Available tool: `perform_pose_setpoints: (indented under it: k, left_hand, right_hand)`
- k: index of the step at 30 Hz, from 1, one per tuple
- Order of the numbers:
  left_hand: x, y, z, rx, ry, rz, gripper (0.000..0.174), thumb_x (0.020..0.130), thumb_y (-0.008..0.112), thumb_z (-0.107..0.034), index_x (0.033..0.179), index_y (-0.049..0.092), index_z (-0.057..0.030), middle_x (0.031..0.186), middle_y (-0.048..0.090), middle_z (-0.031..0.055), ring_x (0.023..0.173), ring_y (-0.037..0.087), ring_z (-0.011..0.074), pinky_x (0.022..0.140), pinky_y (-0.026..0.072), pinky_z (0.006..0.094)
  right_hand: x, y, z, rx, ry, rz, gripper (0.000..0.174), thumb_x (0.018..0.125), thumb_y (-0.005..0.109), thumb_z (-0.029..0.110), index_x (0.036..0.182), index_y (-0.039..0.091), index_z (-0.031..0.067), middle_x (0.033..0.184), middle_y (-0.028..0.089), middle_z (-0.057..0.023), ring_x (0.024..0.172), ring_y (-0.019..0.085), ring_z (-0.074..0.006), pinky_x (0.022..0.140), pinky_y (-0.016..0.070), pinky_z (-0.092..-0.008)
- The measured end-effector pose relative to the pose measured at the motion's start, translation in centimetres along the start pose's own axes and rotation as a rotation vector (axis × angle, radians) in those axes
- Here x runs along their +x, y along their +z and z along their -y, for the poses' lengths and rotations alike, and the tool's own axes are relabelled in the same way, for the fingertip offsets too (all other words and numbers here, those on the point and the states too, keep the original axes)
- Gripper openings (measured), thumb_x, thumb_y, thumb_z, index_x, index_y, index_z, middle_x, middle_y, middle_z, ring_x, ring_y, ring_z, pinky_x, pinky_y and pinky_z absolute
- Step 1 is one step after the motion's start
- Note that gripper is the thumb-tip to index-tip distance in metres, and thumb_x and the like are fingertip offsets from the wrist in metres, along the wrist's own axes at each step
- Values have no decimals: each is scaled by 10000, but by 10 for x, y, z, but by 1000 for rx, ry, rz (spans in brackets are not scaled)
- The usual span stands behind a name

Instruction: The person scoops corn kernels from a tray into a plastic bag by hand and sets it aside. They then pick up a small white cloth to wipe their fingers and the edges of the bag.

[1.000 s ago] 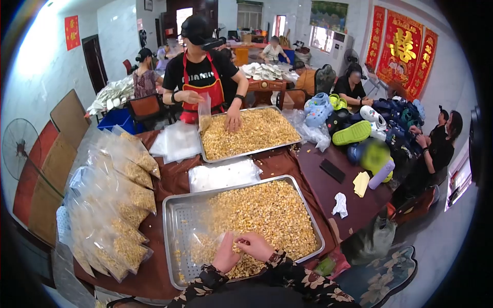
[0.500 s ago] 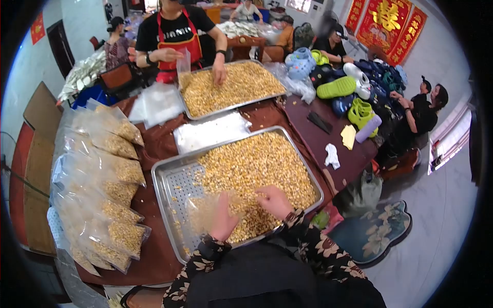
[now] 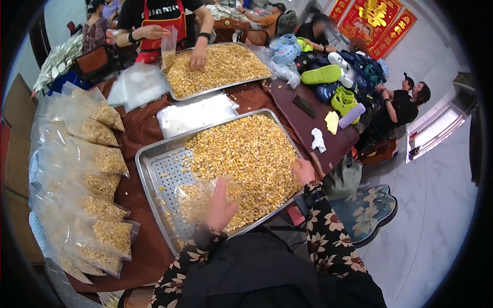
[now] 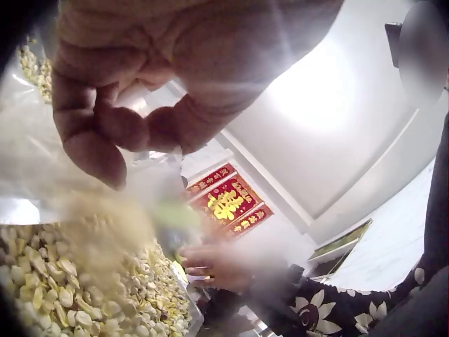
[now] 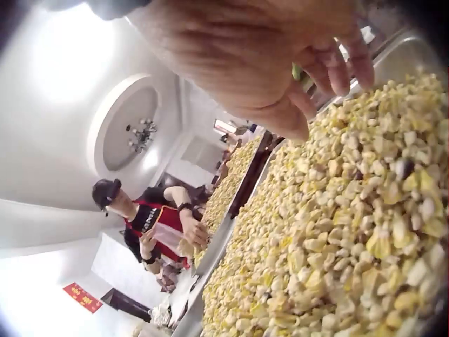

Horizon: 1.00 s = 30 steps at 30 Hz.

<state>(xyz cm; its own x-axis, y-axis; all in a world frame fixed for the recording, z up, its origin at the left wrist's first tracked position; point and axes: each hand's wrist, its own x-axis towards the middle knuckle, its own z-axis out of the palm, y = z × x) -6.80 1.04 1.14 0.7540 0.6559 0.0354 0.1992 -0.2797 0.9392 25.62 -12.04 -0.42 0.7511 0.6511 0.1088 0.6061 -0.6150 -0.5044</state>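
Observation:
In the head view a metal tray point(image 3: 150, 177) holds a heap of yellow kernels point(image 3: 246, 159). My left hand point(image 3: 221, 206) is over the tray's near part, gripping a clear plastic bag point(image 3: 191, 199) partly filled with kernels. The left wrist view shows the fingers of that hand point(image 4: 168, 77) curled at the bag's edge. At the tray's right edge is my right hand point(image 3: 303, 171), holding nothing. Its fingers are spread and slightly bent over the kernels in the right wrist view, where the hand point(image 5: 259, 56) hangs just above the heap point(image 5: 337, 232).
Filled bags point(image 3: 110, 236) lie piled on the left. Flat empty bags point(image 3: 197, 114) lie behind the tray. Across the table a person in a red apron point(image 3: 163, 31) works at a second tray point(image 3: 177, 95). Shoes point(image 3: 321, 74) and a white cloth point(image 3: 318, 140) are on the right.
My right hand has moved away from the bag to the tray's right side. The left hand still grips the bag. The head view has shifted, tilting downward and to the right.

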Motion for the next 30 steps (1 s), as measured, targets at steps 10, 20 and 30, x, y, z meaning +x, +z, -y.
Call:
perform_pose_setpoints:
  k: [10, 20, 30]
  left_hand:
    - [0, -2, -11, -55, -47, 48, 726, 803, 578, -182, 1355, 183, 76, 1410, 203, 287, 1336, 183, 377, 1084, 201, 373]
    - [10, 22, -18, 67, -86, -90, 723, 795, 618, -184, 1350, 226, 62, 1396, 258, 262, 1323, 223, 364, 1083, 204, 376]
    - [10, 33, -16, 156, -119, -150, 742, 751, 603, -70, 1365, 206, 58, 1413, 262, 233, 1336, 229, 315, 1086, 181, 330]
  right_hand:
    - [97, 17, 38, 139, 166, 170, 521, 721, 647, 397, 1111, 610, 54, 1142, 561, -213, 1051, 535, -336, 900, 419, -421]
    - [78, 57, 67, -298, 39, 206, 504, 793, 540, 432, 1194, 505, 129, 1251, 462, -119, 1140, 424, -339, 901, 375, -541]
    - [26, 26, 71, -63, -299, 273, 450, 767, 575, 383, 1143, 560, 136, 1221, 490, -140, 1111, 451, -346, 902, 373, -534]
